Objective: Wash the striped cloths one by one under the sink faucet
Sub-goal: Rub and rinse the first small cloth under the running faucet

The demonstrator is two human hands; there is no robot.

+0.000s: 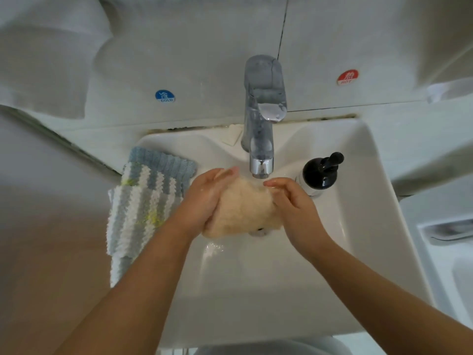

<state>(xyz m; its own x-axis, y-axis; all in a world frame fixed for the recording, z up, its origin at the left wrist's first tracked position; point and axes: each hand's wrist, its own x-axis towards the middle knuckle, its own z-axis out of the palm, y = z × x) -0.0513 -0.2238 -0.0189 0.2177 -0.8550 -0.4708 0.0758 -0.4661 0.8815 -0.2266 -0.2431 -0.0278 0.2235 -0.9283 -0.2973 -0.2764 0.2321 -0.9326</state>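
A bunched cream cloth [240,208] sits between both hands just below the chrome faucet [261,139], over the white sink [358,201]. My left hand [204,196] cups its left side with fingers stretched toward the spout. My right hand [291,201] presses its right side, fingers fairly straight. Water runs from the spout onto the cloth. Two blue-and-white striped cloths [143,201] lie stacked on the sink's left rim, the lower one hanging over the edge.
A black pump bottle [320,175] stands on the sink's right rim, close to my right hand. Cold [165,96] and hot [347,77] stickers mark the wall. A small soap piece [233,134] lies behind the faucet. A metal dish [450,230] sits at right.
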